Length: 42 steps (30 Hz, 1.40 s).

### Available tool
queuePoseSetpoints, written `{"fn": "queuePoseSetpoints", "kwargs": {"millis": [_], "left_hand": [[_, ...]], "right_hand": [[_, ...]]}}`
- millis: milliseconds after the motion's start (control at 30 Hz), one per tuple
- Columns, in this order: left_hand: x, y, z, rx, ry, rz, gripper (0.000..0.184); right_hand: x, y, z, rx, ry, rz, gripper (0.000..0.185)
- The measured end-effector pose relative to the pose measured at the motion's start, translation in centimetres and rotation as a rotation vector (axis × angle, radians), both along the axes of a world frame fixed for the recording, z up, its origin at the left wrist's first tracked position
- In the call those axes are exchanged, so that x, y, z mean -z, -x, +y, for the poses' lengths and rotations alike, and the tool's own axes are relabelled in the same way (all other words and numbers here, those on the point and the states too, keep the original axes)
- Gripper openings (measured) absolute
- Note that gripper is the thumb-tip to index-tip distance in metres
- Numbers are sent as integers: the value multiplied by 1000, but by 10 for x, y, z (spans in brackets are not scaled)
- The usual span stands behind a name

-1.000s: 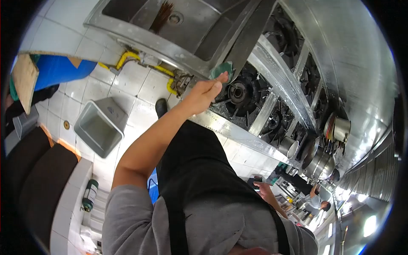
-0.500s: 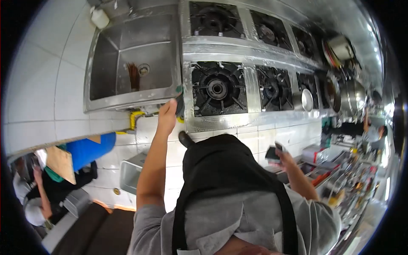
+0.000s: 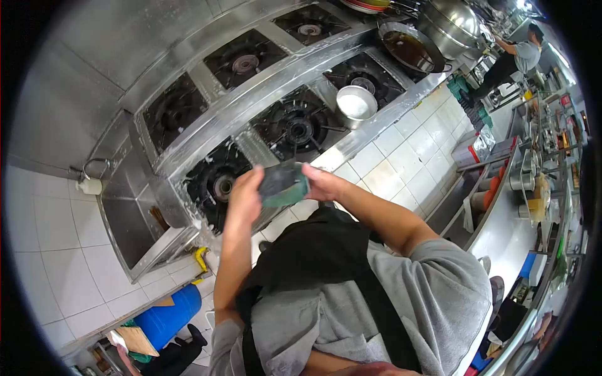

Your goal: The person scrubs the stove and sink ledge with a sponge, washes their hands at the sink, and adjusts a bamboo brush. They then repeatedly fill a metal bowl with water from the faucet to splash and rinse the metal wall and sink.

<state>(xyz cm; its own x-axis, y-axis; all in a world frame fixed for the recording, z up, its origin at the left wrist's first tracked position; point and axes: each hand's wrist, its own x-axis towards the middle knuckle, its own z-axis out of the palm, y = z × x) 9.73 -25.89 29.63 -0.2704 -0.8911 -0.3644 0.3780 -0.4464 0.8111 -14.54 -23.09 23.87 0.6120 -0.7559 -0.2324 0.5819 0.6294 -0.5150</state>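
I count one green-and-dark pad [image 3: 283, 185] between my two hands, overlapping the front edge of the stove [image 3: 266, 94] in my view; whether it is one piece or two stacked, the blur keeps me from telling; my left hand [image 3: 246, 199] is partly curled, fingers closed against the pad's near-side edge, though motion smears them; my right hand [image 3: 323, 183] is barely open, pinching the opposite edge; I count six burners [image 3: 299, 130] in plain view, three to a row, one of them just behind the left hand; beyond the right hand sits one small metal pot [image 3: 356, 108], and farther that way one wok [image 3: 411, 50] of brown liquid; left of the left hand is one sink [image 3: 125, 210] with one brown bristle bundle [image 3: 158, 217] in it; one white bottle [image 3: 89, 187] stands by its corner; one other person [image 3: 523, 57] is well apart, far beyond the right hand.
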Motion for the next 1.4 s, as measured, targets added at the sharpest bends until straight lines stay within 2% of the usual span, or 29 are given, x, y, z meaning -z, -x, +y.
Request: {"fn": "queuePoseSetpoints", "kwargs": {"millis": [33, 67, 133, 167, 233, 300, 333, 367, 400, 433, 500, 567, 633, 700, 733, 833, 900, 967, 1033, 1100, 1167, 1233, 1300, 1333, 1367, 1400], "left_hand": [[7, 43, -13, 80, -5, -29, 33], [6, 85, -24, 132, 22, -64, 33], [13, 157, -51, 228, 88, -156, 33], [26, 185, -68, 273, 125, -216, 32], [36, 232, -104, 383, 84, -359, 35], [48, 279, -131, 256, -28, -361, 42], [71, 294, -147, 245, 57, -513, 48], [73, 309, -151, 177, 71, -672, 48], [82, 320, -160, 217, 42, -714, 45], [93, 329, -166, 258, 7, -756, 43], [103, 341, -167, 222, 36, -728, 31], [139, 363, -174, -36, -108, -601, 22], [106, 355, -170, -20, -162, -704, 23], [82, 336, -160, -5, -165, -621, 23], [115, 327, -164, 14, -137, -621, 17], [80, 257, -134, 12, -66, -436, 17], [33, 194, -101, -23, -47, -459, 18], [12, 124, -64, 4, 57, -550, 24], [-6, 45, -17, 39, 198, -785, 26], [-1, -30, 33, -16, 309, -1044, 25], [-16, -104, 95, -116, 223, -934, 26], [-24, -175, 155, -190, 237, -970, 33], [-30, -244, 205, -333, 178, -855, 36], [-33, -275, 229, -377, 41, -671, 33], [-31, -308, 250, -365, 25, -676, 33], [-30, -336, 265, -512, -44, -540, 31]], "right_hand": [[5, 24, -3, 9, 3, -135, 57], [-8, 54, -4, 53, 16, -94, 60], [-25, 111, -13, 260, -124, 274, 41], [-28, 141, -21, 331, -139, 324, 34], [-54, 186, -38, 469, -47, 461, 32], [-54, 223, -69, 620, 93, 719, 34], [-50, 233, -87, 615, 114, 726, 34], [-44, 243, -105, 668, 270, 959, 36], [-53, 249, -119, 716, 431, 1191, 39], [-60, 253, -130, 636, 429, 1395, 46], [-32, 261, -155, 555, 644, 1715, 51], [-29, 252, -163, 370, 762, 1766, 63], [-7, 250, -167, 266, 743, 1768, 70], [-27, 235, -150, 392, 838, 1732, 66], [-48, 226, -136, 453, 928, 1786, 62], [-107, 185, -91, 651, 1137, 1916, 51], [-93, 155, -70, 775, 994, 1794, 35], [-70, 128, -51, 457, 351, 1127, 20], [-71, 64, -26, 347, 165, 813, 16], [-73, -6, 0, 220, 115, 673, 19], [-65, -78, 17, 4, 59, 665, 19], [-50, -155, 33, -86, 0, 638, 19], [-55, -239, 50, -173, -24, 595, 20], [-52, -274, 57, -192, -41, 575, 20], [-59, -315, 61, -203, -58, 552, 20], [-57, -349, 59, -218, -71, 547, 19]]}}
